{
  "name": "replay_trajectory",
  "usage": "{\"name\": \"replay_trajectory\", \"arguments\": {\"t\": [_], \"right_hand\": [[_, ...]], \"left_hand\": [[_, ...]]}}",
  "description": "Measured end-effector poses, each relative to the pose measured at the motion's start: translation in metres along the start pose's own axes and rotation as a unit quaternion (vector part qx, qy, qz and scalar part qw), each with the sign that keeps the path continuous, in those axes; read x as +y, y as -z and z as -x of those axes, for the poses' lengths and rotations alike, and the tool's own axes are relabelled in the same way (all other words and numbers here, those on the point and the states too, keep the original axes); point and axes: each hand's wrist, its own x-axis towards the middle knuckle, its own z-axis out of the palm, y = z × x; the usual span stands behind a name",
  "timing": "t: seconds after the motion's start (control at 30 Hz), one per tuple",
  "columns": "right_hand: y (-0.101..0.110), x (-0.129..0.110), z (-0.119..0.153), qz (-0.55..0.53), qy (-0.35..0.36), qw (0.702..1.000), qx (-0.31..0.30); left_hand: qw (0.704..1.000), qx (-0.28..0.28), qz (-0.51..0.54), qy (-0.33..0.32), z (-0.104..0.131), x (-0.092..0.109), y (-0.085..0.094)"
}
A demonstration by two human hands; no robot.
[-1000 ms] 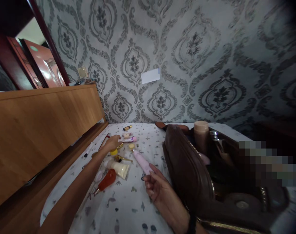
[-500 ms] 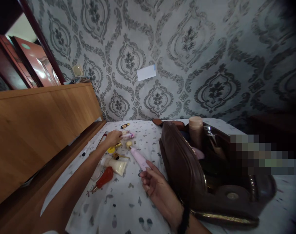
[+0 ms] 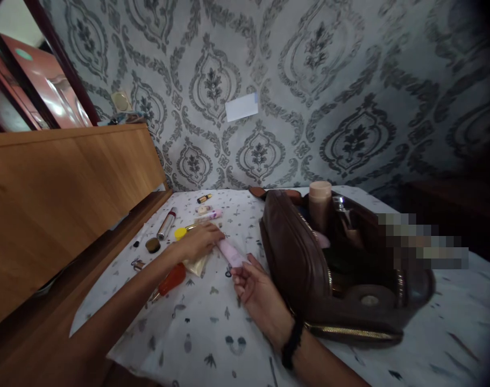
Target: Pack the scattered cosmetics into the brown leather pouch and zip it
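My right hand (image 3: pixel 263 293) holds the flat end of a pale pink squeeze tube (image 3: pixel 231 252) between thumb and fingers, just above the patterned sheet. My left hand (image 3: pixel 200 242) has its fingers closed over the tube's other end, so the cap is hidden. Under and beside my left hand lie a cream-coloured tube (image 3: pixel 196 266), partly covered, a red-orange bulb-shaped bottle (image 3: pixel 172 280) and a yellow lid (image 3: pixel 180 233). Right of my right hand stands an open brown leather bag (image 3: pixel 287 252) with a pinkish-beige bottle (image 3: pixel 320 207) upright in it.
Farther back on the sheet (image 3: pixel 210 349) lie a small pink-and-white tube (image 3: pixel 209 215), a black-and-gold tube (image 3: pixel 204 198) and a silver-and-red cylinder (image 3: pixel 167 223). A round brown-topped item (image 3: pixel 152 245) sits left. A wooden board (image 3: pixel 75 204) borders the left; a patterned wall rises behind.
My left hand has come from the small pink-and-white tube back toward me and right, onto the cap end of the pink tube. My right hand keeps hold of it. The view has shifted slightly.
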Motion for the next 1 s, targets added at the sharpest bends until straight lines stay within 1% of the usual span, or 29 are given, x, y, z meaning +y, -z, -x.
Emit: {"name": "replay_trajectory", "arguments": {"t": [0.07,0.13,0.23,0.37,0.43,0.53,0.6,0.7,0.83,1.0], "right_hand": [[0.0,0.0,0.0,0.007,0.003,1.0,-0.002],[0.001,0.001,0.001,0.02,0.002,1.0,-0.006],[0.003,0.003,0.0,0.05,-0.001,0.998,-0.028],[0.007,0.005,0.0,0.08,-0.004,0.995,-0.055],[0.008,0.005,0.0,0.09,-0.006,0.994,-0.056],[0.008,0.006,0.0,0.109,-0.01,0.992,-0.063],[0.008,0.006,0.0,0.121,-0.01,0.99,-0.067],[0.006,0.007,0.002,0.127,-0.01,0.99,-0.065],[0.007,0.009,0.003,0.115,-0.007,0.991,-0.07],[0.011,0.011,0.0,0.11,-0.006,0.991,-0.08]], "left_hand": [[0.999,0.0,-0.01,-0.033,0.001,0.011,-0.007],[0.998,0.005,-0.033,-0.048,0.0,0.019,-0.012],[0.998,0.01,-0.053,-0.042,-0.001,0.026,-0.018],[0.999,0.033,-0.027,-0.03,0.006,0.033,-0.029],[0.999,0.044,-0.001,-0.006,0.013,0.035,-0.036],[0.995,0.059,0.051,0.055,0.022,0.038,-0.043],[0.988,0.085,0.097,0.088,0.025,0.041,-0.046],[0.971,0.123,0.156,0.133,0.024,0.048,-0.046],[0.958,0.127,0.164,0.199,0.018,0.055,-0.05],[0.954,0.136,0.151,0.222,0.014,0.048,-0.056]]}}
